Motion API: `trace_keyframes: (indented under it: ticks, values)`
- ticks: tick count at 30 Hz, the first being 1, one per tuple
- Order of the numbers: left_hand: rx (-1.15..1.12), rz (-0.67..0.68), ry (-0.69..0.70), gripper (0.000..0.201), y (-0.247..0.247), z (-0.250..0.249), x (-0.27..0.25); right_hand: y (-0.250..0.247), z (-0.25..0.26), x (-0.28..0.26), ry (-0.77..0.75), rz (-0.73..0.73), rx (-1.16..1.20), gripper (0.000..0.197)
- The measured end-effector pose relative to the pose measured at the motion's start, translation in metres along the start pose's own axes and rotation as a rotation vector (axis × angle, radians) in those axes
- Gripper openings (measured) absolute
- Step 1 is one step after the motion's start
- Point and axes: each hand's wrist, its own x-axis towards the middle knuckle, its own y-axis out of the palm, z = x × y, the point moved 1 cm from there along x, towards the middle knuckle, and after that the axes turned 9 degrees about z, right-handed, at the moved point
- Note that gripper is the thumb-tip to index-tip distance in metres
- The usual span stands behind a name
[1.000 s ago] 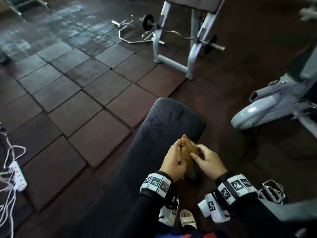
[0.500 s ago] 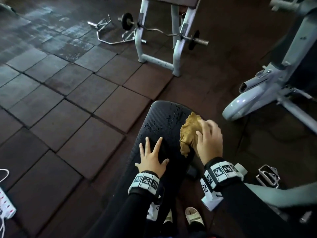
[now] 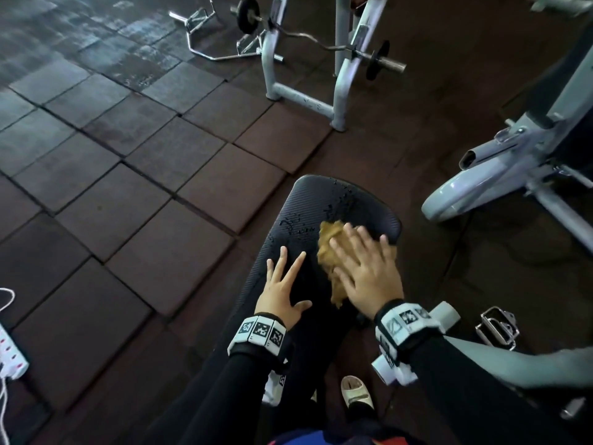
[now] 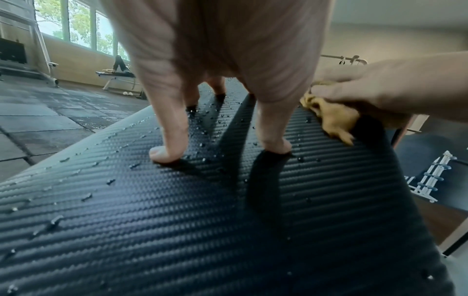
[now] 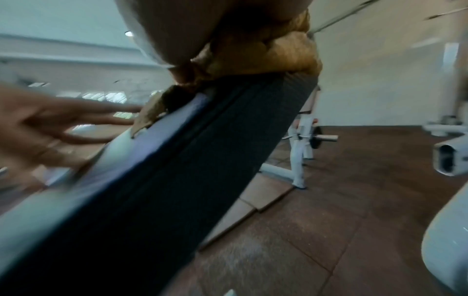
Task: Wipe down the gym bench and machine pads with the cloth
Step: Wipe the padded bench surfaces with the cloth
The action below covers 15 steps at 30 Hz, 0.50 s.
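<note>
A black ribbed bench pad (image 3: 324,200) runs away from me, dotted with water droplets (image 4: 202,160). My right hand (image 3: 362,268) lies flat, fingers spread, pressing a crumpled tan cloth (image 3: 330,248) onto the pad's right side near its far end. In the left wrist view the cloth (image 4: 331,118) bunches under that hand at the pad's right edge; in the right wrist view the cloth (image 5: 278,54) sits on the pad's rim (image 5: 228,130). My left hand (image 3: 282,284) rests flat on the pad beside it, fingers splayed, fingertips (image 4: 164,156) touching the wet surface.
A white rack (image 3: 301,97) with a curl bar (image 3: 321,43) stands beyond the bench. A grey machine frame (image 3: 500,175) is close on the right. A power strip (image 3: 9,354) with cords lies on the rubber floor tiles at left. A metal handle (image 3: 494,326) lies right of my wrist.
Both hands held the cloth in the air a second ago. The left hand then went flat on the pad, and the right has laid the cloth down and flattened over it.
</note>
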Motion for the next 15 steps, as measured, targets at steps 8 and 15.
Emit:
trace_keyframes:
  ticks: [8, 15]
  values:
    - [0.01, -0.021, -0.009, 0.108, 0.004, 0.002, 0.002, 0.014, -0.016, -0.056, -0.037, 0.025, -0.061, 0.06]
    - [0.025, -0.026, -0.02, 0.11, 0.006, 0.0, 0.002, -0.034, -0.055, 0.031, 0.234, -0.02, 0.148, 0.047]
